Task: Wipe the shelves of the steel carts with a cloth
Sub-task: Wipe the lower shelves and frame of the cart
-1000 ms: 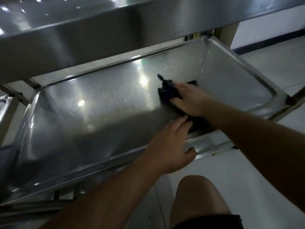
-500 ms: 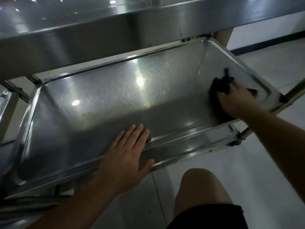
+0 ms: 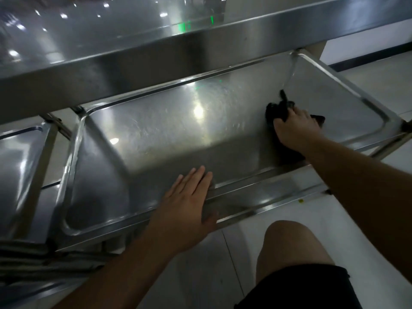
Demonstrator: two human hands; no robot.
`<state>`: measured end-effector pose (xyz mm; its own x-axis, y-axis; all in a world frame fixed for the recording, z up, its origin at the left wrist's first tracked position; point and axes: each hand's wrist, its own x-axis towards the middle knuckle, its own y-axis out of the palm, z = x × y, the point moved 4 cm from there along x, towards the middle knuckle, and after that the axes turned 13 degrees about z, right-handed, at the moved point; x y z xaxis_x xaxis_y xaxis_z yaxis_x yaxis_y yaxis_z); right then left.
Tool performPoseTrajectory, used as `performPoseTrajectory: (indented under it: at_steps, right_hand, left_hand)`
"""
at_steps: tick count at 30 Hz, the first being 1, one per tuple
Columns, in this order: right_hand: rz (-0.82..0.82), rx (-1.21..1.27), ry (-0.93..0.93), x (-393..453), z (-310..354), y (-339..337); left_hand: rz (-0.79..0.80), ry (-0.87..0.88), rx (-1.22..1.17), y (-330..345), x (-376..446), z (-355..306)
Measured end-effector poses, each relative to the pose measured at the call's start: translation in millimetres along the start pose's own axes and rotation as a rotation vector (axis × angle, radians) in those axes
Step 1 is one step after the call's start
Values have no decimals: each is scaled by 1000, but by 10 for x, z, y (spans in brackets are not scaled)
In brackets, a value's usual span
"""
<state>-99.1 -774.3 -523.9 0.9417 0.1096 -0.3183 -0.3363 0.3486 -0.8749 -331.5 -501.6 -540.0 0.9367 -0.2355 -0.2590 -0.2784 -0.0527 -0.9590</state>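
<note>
A steel cart's lower shelf (image 3: 156, 134) is a shallow tray with raised edges, lying below the cart's top shelf (image 3: 111, 41). My right hand (image 3: 294, 128) presses a black cloth (image 3: 275, 112) onto the right part of the tray, fingers closed over it. Part of the cloth shows beyond my fingers and at my wrist. My left hand (image 3: 189, 204) lies flat with fingers apart on the tray's front rim, holding nothing.
A second steel cart's shelf (image 3: 20, 157) stands close on the left. Pale tiled floor (image 3: 289, 210) runs in front and to the right, with a dark skirting line at the wall. My bare knee (image 3: 289, 246) is just below the tray's front edge.
My right hand swept the cloth from the tray's middle to its right end, then drew back slightly left. My left hand slid left along the front rim.
</note>
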Motion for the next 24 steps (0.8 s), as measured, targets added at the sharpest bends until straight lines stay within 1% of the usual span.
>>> performPoseTrajectory:
  at_steps: [1, 2, 3, 4, 5, 8, 10, 12, 13, 14, 16, 18, 19, 21, 22, 24]
  right_hand:
    - [-11, 33, 68, 26, 97, 52]
    - [-33, 52, 95, 23, 269, 120]
    - [-53, 47, 71, 1, 502, 202]
    - [-62, 29, -3, -55, 789, 299]
    - [-60, 1, -115, -124, 1094, 406]
    - [31, -145, -525, -447, 1832, 837]
    - [137, -188, -712, -651, 1896, 1027]
    - [164, -158, -815, -709, 1644, 966]
    - [149, -127, -808, -673, 1464, 866]
    - [123, -89, -753, -585, 1267, 740]
    - [55, -32, -562, -304, 915, 495]
    - [13, -52, -342, -9, 751, 357]
    - [8, -71, -252, 79, 790, 345]
    - [-28, -99, -177, 129, 1108, 410]
    - [-48, -106, -194, 109, 1360, 483]
    - [-51, -112, -311, -20, 1958, 696]
  left_hand:
    - [-14, -45, 35, 21, -97, 80]
    - [-27, -90, 57, 37, -187, 153]
    - [-32, -127, 65, 52, -265, 212]
    - [-30, -152, 63, 70, -323, 253]
    - [-26, -164, 65, 94, -354, 280]
    - [-26, -167, 83, 142, -354, 310]
    - [-26, -161, 92, 155, -358, 311]
    - [-31, -145, 81, 153, -387, 318]
    - [-37, -125, 71, 148, -401, 320]
    - [-51, -104, 48, 133, -414, 328]
    - [-82, -76, -42, 94, -458, 383]
    - [-97, -123, -53, 91, -556, 507]
    - [-97, -177, -22, 105, -624, 580]
    - [-90, -264, 17, 152, -736, 681]
    - [-87, -277, 29, 176, -762, 690]
    - [-109, -275, 51, 211, -769, 666]
